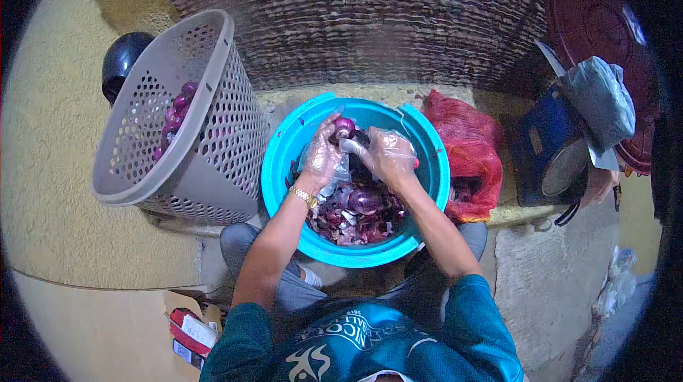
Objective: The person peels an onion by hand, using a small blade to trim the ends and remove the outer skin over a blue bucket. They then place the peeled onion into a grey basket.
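A turquoise basin [276, 222] stands between my knees, with red onions and loose purple skins inside. My left hand [321, 154], in a clear plastic glove and with a gold watch at the wrist, holds a red onion [343, 126] over the basin. Close to its right is my right hand [388, 154], also in a clear glove, its fingers closed round a knife whose handle shows a bit of red. The blade [350, 146] lies near the underside of the onion. A larger red onion [365, 200] rests on the skins below my hands.
On the left, a tall grey perforated basket [238, 119] holds several red onions [174, 115]. A red mesh sack [466, 140] touches the basin's right side. Farther right are a blue container [537, 140], a grey plastic bag [599, 101] and a dark red lid [587, 16]. A ridged wall rises behind.
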A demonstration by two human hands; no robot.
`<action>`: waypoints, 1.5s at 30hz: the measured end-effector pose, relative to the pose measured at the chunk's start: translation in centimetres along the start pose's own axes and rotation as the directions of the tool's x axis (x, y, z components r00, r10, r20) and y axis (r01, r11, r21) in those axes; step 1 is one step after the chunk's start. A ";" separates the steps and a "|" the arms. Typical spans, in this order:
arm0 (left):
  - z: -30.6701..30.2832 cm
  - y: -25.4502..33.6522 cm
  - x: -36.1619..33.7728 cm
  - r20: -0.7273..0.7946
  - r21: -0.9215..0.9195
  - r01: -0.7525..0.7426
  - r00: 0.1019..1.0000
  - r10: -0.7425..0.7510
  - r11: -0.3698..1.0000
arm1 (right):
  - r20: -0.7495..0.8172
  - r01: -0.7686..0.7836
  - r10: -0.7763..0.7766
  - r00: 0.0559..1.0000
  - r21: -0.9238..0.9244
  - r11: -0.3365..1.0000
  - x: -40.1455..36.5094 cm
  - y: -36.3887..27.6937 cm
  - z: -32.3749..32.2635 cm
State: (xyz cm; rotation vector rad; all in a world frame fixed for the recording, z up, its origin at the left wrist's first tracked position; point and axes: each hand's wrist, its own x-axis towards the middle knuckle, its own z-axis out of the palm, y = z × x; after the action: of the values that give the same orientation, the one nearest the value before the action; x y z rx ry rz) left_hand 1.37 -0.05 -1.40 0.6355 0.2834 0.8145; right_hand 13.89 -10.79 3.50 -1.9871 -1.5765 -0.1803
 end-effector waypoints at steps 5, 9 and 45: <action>-0.8 -0.3 0.3 0.046 0.036 0.015 0.999 -0.017 0.999 | 0.088 -0.103 0.095 0.992 0.084 0.991 0.1 -0.3 -0.1; -0.6 -0.3 0.1 0.035 0.049 -0.005 0.999 0.003 0.999 | 0.140 -0.154 0.139 0.980 0.106 0.982 0.2 -0.5 -0.7; 0.5 -0.3 -0.3 0.039 0.179 -0.023 0.999 0.017 0.984 | 0.180 -0.160 0.146 0.973 0.067 0.985 0.5 0.6 -0.6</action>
State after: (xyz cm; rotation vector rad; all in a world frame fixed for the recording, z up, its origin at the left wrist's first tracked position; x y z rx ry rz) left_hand 1.58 -0.69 -1.24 0.8226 0.3193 0.8010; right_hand 14.77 -10.79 3.98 -2.0972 -1.5020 0.1206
